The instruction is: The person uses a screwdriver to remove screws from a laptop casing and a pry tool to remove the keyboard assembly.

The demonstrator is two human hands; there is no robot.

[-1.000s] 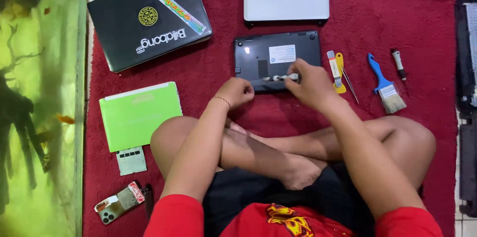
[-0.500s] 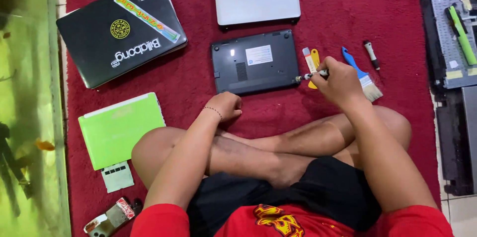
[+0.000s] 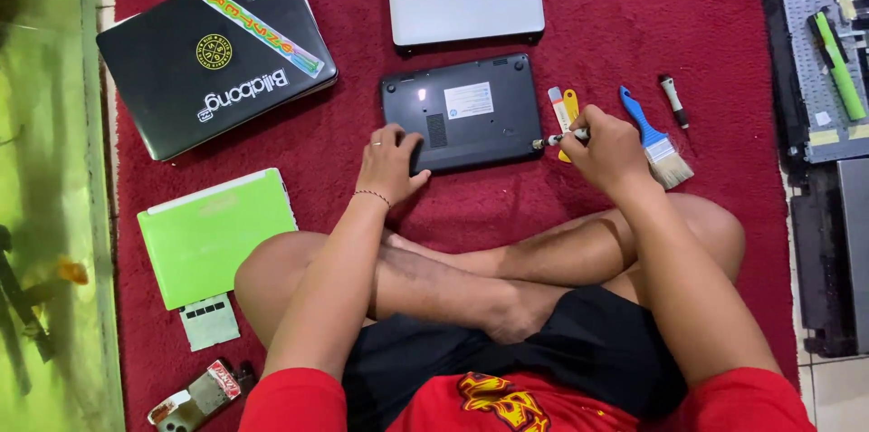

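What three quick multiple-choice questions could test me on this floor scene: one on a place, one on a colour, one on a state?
1. Where is the left hand?
A. on the dark upturned laptop
B. on the green laptop
C. on the knee

2. What colour is the paintbrush handle?
A. red
B. blue
C. white

3. What is the right hand doing?
A. lying open
B. gripping a screwdriver
C. holding the phone

Answers: 1 A, its fingers rest on the laptop's near left corner. 2 B, the handle is blue. 3 B, the hand is closed round the tool at the laptop's right edge.

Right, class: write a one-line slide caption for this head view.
Seated on a red rug, left hand steadies an upturned dark laptop while right hand holds a screwdriver at its edge.
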